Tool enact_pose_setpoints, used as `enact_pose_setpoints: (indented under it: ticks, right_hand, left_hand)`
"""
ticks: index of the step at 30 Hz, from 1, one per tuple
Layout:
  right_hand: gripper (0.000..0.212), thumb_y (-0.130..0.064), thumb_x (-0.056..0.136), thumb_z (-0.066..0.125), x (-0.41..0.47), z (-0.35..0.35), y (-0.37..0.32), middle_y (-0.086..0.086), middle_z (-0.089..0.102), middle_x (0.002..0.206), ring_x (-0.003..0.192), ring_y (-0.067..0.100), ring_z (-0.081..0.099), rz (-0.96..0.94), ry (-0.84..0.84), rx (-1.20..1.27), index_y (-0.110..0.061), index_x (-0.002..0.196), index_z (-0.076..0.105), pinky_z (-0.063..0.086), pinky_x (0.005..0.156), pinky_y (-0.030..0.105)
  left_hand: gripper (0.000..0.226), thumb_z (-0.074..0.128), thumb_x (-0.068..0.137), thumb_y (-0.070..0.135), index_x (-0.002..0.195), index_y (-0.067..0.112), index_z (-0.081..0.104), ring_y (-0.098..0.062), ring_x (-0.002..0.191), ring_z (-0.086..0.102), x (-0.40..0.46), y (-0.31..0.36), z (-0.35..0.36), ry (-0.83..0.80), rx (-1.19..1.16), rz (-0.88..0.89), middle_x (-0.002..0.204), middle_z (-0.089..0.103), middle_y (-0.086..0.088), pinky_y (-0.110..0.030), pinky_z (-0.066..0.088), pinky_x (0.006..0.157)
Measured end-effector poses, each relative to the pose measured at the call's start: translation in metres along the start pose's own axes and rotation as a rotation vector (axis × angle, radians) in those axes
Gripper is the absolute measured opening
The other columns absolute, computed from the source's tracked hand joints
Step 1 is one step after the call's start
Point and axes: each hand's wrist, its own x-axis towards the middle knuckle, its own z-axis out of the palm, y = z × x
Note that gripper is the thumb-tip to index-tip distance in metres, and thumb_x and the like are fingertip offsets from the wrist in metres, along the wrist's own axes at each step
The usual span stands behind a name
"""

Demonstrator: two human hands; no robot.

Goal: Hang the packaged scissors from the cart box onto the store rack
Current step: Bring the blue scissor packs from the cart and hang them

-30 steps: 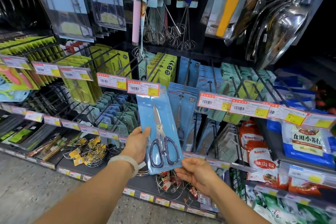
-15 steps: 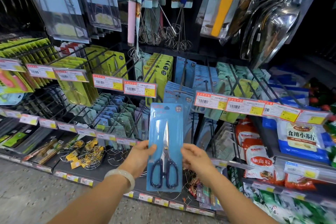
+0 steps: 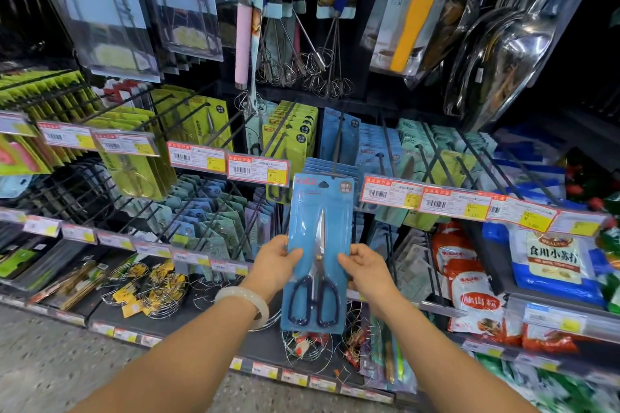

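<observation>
Raised since half a second ago: packaged scissors [image 3: 320,245], card top now at hook [image 3: 337,147] level (hang hole at the tip; threaded or not, cannot tell). Fingers behind card hidden. Held upright between left hand [image 3: 275,265] and right hand [image 3: 364,270], thumbs on front edges, pinching mid-card. Forearms extended toward rack.

Blue scissors package [image 3: 320,231], dark navy handles; white bracelet [image 3: 246,300]; yellow-red price tags [image 3: 257,170].

packaged scissors [image 3: 318,255] between hands, before rack hook [image 3: 338,147], price tags [image 3: 257,170] left
</observation>
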Motion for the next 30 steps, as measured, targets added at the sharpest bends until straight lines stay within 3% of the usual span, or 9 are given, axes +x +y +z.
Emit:
enact_pose_setpoints:
  ticks: [3, 7, 10, 15, 18, 20, 22, 27, 30]
  right_hand:
    - [0.011, -0.01, 0.093, 0.055, 0.008, 0.002, 0.006, 0.012, 0.065, 0.09, 0.083, 0.023, 0.063, 0.026, 0.037, -0.051, -0.013, 0.083, 0.055, 0.055, 0.083, 0.042]
    - [0.016, -0.014, 0.094, 0.052, 0.016, 0.003, 0.012, -0.002, 0.057, 0.073, 0.062, 0.009, 0.054, -0.001, 0.078, -0.156, -0.02, 0.08, 0.051, 0.047, 0.057, 0.02]
    - [0.019, -0.016, 0.095, 0.051, 0.024, 0.004, 0.012, -0.003, 0.058, 0.075, 0.066, 0.01, 0.054, 0.012, 0.087, -0.212, -0.023, 0.078, 0.051, 0.049, 0.067, 0.029]
    - [0.019, -0.021, 0.097, 0.046, 0.047, 0.01, 0.015, -0.002, 0.05, 0.072, 0.063, 0.011, 0.048, 0.046, 0.131, -0.365, -0.019, 0.078, 0.046, 0.04, 0.059, 0.027]
    - [0.02, -0.029, 0.1, 0.039, 0.061, 0.013, 0.01, 0.0, 0.051, 0.076, 0.066, 0.012, 0.049, 0.087, 0.15, -0.43, -0.011, 0.092, 0.046, 0.04, 0.067, 0.029]
    - [0.037, -0.035, 0.101, 0.033, 0.068, 0.013, 0.004, 0.009, 0.061, 0.108, 0.097, 0.025, 0.059, 0.131, 0.16, -0.481, -0.007, 0.122, 0.046, 0.043, 0.086, 0.03]
    - [0.055, -0.039, 0.101, 0.03, 0.07, 0.011, 0.002, 0.017, 0.05, 0.136, 0.122, 0.032, 0.05, 0.174, 0.165, -0.538, -0.004, 0.143, 0.027, 0.041, 0.097, 0.033]
    - [0.048, -0.032, 0.098, 0.045, 0.041, -0.009, 0.023, 0.017, 0.049, 0.134, 0.122, 0.03, 0.049, 0.2, 0.157, -0.707, -0.002, 0.134, 0.038, 0.04, 0.096, 0.033]
    - [0.041, -0.024, 0.094, 0.051, 0.014, -0.041, 0.049, 0.015, 0.046, 0.133, 0.123, 0.03, 0.045, 0.228, 0.124, -0.862, -0.007, 0.13, 0.042, 0.039, 0.1, 0.035]
  left_hand:
    - [0.016, 0.054, 0.093, 0.014, 0.103, 0.003, 0.059, -0.037, 0.095, 0.065, 0.01, -0.002, 0.005, 0.024, 0.088, -0.009, 0.105, 0.066, -0.024, -0.051, 0.052, 0.089]
    - [0.018, 0.051, 0.094, 0.016, 0.1, 0.0, 0.058, -0.023, 0.079, 0.056, 0.019, 0.001, 0.007, 0.009, 0.191, 0.001, 0.095, 0.063, -0.019, -0.039, 0.051, 0.077]
    - [0.015, 0.05, 0.095, 0.018, 0.095, 0.003, 0.055, -0.022, 0.077, 0.052, 0.027, 0.003, 0.007, -0.002, 0.248, 0.004, 0.089, 0.059, -0.015, -0.031, 0.044, 0.067]
    - [0.033, 0.047, 0.098, 0.026, 0.071, 0.008, 0.04, -0.022, 0.065, 0.041, 0.053, 0.003, 0.01, 0.006, 0.344, -0.025, 0.067, 0.043, -0.006, -0.03, 0.033, 0.061]
    - [0.038, 0.042, 0.099, 0.036, 0.074, 0.007, 0.048, -0.028, 0.079, 0.051, 0.071, 0.008, 0.013, -0.009, 0.389, -0.04, 0.079, 0.054, -0.011, -0.034, 0.04, 0.071]
    - [0.042, 0.037, 0.1, 0.039, 0.102, 0.002, 0.057, -0.034, 0.101, 0.056, 0.08, 0.01, 0.018, -0.028, 0.417, -0.07, 0.107, 0.06, -0.02, -0.035, 0.043, 0.085]
    - [0.052, 0.037, 0.1, 0.038, 0.126, -0.005, 0.047, -0.034, 0.116, 0.054, 0.081, 0.011, 0.025, -0.033, 0.496, -0.124, 0.126, 0.056, -0.022, -0.035, 0.042, 0.09]
    - [0.029, 0.054, 0.094, 0.029, 0.108, 0.003, 0.055, -0.021, 0.078, 0.056, 0.068, -0.009, 0.06, -0.279, 0.891, -0.121, 0.097, 0.061, -0.006, -0.027, 0.045, 0.066]
    - [0.041, 0.059, 0.087, 0.034, 0.119, 0.009, 0.05, -0.026, 0.1, 0.06, 0.05, -0.013, 0.104, -0.452, 1.098, 0.063, 0.115, 0.059, -0.009, -0.037, 0.052, 0.085]
